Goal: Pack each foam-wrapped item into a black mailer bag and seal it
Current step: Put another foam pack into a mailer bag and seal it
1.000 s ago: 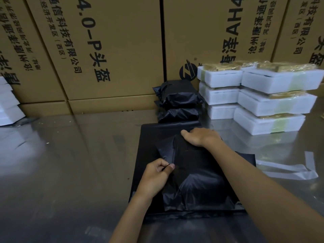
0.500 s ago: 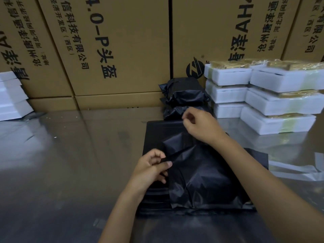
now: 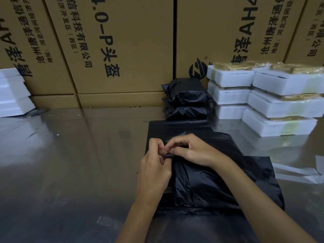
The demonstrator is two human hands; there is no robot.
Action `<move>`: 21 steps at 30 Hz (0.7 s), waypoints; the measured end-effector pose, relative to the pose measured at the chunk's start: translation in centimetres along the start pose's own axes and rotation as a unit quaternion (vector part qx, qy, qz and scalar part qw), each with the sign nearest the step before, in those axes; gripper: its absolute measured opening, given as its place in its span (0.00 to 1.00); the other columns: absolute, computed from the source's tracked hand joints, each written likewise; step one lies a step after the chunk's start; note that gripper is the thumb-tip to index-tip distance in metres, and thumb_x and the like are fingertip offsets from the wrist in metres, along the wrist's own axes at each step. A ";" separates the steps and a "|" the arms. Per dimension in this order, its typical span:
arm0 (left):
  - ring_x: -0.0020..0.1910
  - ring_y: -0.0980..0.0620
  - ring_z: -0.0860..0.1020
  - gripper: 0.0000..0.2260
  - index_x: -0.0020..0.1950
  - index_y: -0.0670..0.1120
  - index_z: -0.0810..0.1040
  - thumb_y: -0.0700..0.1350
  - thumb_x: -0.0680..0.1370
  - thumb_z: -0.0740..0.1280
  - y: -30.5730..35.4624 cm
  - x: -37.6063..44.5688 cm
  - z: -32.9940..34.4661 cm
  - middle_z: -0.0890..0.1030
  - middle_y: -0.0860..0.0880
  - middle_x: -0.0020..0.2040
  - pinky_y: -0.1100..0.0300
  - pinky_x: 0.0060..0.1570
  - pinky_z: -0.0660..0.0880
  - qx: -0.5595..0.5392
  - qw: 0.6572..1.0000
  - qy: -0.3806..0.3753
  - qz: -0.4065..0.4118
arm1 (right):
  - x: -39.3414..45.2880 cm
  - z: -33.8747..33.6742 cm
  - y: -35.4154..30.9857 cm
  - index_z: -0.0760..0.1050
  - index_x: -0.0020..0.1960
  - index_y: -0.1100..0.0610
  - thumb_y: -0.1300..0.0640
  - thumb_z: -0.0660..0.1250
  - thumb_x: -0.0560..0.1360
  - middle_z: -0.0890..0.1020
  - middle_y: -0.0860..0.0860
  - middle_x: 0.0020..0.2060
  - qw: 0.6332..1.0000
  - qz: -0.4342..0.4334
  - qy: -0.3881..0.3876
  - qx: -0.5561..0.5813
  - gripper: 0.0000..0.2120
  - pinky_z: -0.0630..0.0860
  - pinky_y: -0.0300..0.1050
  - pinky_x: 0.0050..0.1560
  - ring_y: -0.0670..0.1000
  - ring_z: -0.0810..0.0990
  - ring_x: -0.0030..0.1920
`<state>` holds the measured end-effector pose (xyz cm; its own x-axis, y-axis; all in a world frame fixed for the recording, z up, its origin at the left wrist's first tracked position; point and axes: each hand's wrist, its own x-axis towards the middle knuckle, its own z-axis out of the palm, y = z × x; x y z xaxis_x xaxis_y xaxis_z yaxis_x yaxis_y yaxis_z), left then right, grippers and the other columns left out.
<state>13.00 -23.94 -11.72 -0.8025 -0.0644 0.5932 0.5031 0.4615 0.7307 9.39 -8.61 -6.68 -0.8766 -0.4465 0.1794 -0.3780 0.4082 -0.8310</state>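
A stack of white foam slabs (image 3: 13, 92) sits at the far left of the reflective steel table (image 3: 70, 163), with three layers showing before the frame cuts them off. Printed cardboard cartons (image 3: 122, 46) wall the far side. At centre, the left hand (image 3: 154, 170) and the right hand (image 3: 192, 151) meet over a filled black mailer bag (image 3: 219, 186), both sets of fingertips pinching a small fold of its black film at the bag's far left corner. The bag lies on a pile of flat empty mailers (image 3: 177, 128), near the person. The step in hand looks like sealing: the pinch is probably freeing the liner from the adhesive flap. The next move would then call for a clean peel and a flat press along the flap. Just beyond, two sealed black parcels (image 3: 187, 102) are stacked against the cartons. At far right stand six foam-wrapped items (image 3: 278, 111), in two stacks of three. Clear plastic strips (image 3: 298, 174), their number unclear, lie at the right edge.
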 end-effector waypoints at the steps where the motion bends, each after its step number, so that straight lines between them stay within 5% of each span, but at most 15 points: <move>1: 0.31 0.56 0.71 0.24 0.46 0.61 0.63 0.33 0.74 0.69 0.1 -0.1 0.0 0.73 0.58 0.37 0.63 0.29 0.69 0.007 1.000 0.002 0.006 | -0.1 0.0 0.0 0.85 0.50 0.49 0.61 0.65 0.77 0.87 0.49 0.51 1.000 -0.006 0.002 0.006 0.11 0.75 0.57 0.66 0.48 0.83 0.56; 10: 0.35 0.50 0.73 0.14 0.44 0.53 0.70 0.35 0.74 0.69 0.1 -0.2 0.0 0.72 0.53 0.37 0.55 0.33 0.72 0.049 0.998 0.013 0.036 | -0.3 -0.3 0.0 0.84 0.49 0.54 0.69 0.65 0.77 0.87 0.52 0.50 0.999 -0.023 -0.004 0.049 0.13 0.76 0.53 0.66 0.50 0.84 0.56; 21: 0.36 0.51 0.73 0.17 0.41 0.54 0.71 0.32 0.72 0.71 -0.1 0.1 0.1 0.73 0.56 0.39 0.65 0.32 0.68 0.032 0.998 0.025 0.057 | -0.5 -0.8 0.1 0.80 0.50 0.64 0.68 0.69 0.77 0.86 0.53 0.47 0.996 -0.071 -0.004 0.062 0.03 0.77 0.43 0.57 0.51 0.84 0.52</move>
<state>12.79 -23.90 -11.76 -0.7231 -0.0519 0.6888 0.5678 0.5231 0.6356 9.58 -7.70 -6.47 -0.8148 -0.4987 0.2956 -0.4574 0.2398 -0.8563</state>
